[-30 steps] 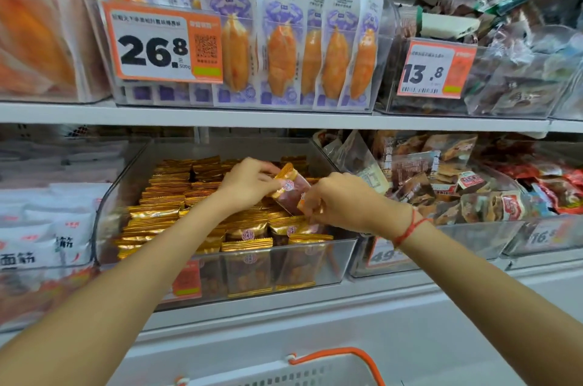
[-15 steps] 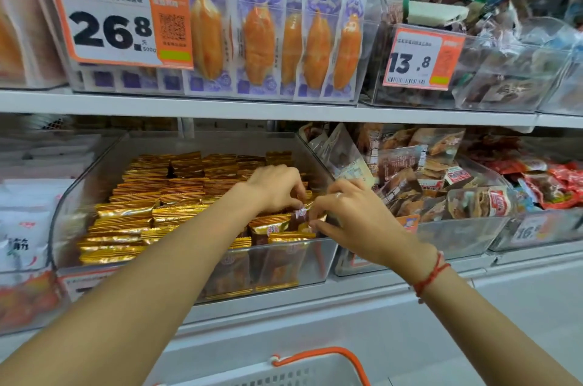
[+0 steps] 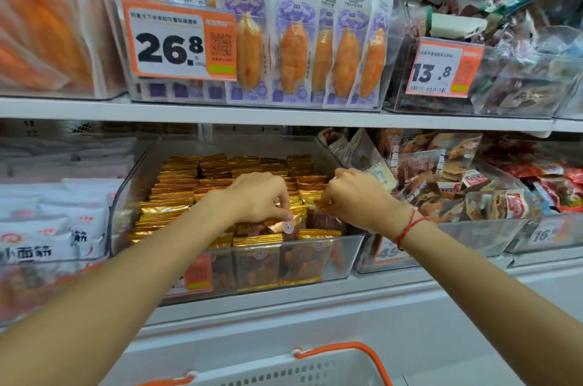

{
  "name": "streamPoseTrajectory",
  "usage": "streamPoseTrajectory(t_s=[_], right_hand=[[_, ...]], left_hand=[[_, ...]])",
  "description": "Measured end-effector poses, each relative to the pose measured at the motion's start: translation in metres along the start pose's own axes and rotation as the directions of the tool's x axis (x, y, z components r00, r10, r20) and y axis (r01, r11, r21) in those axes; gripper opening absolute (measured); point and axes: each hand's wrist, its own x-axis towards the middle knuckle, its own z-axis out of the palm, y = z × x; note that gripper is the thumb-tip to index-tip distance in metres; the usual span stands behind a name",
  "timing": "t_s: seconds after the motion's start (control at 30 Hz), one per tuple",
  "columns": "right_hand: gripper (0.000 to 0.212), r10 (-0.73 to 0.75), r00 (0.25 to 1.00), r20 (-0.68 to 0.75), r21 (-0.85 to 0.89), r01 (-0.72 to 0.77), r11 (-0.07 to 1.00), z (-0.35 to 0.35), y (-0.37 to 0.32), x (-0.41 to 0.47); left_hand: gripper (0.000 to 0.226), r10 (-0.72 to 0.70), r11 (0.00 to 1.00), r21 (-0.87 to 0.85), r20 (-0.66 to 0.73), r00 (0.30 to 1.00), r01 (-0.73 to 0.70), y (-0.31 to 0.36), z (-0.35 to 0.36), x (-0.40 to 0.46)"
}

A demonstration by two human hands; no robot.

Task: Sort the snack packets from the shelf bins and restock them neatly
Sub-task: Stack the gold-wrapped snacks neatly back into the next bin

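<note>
Hands meet over the front right corner of a clear bin (image 3: pixel 328 259) on the lower shelf (image 3: pixel 284 294). That bin is filled with gold-edged snack packets (image 3: pixel 176 196), stacked in rows on edge, with a few more standing against its front wall. The left hand (image 3: pixel 257 196) has its fingers (image 3: pixel 284 213) curled downward, pinching the top of one gold packet (image 3: pixel 288 226) (the one with a small round seal) at the front of the bin. The right hand (image 3: pixel 359 198), a red string round its wrist, curls its fingers on the gold edge of a packet just beside the left hand; which packet it grips I cannot tell. To the right sits a second clear bin (image 3: pixel 473 237) heaped with brown mixed packets, and to the left lie white packets (image 3: pixel 53 228). On the upper shelf stand purple-and-white pouches (image 3: pixel 293 48) behind an orange price tag (image 3: pixel 179 41) reading 26.8. Below, a white basket (image 3: pixel 284 370) with an orange handle shows at the bottom edge.
</note>
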Motion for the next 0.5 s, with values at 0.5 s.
streamPoseTrajectory(t_s=[0.5], right_hand=[[0.033, 0.148, 0.950, -0.273, 0.162, -0.106, 0.981, 0.035, 0.002, -0.062]], left_hand=[[0.034, 0.102, 0.975, -0.210, 0.139, 0.985, -0.071, 0.039, -0.002, 0.001]])
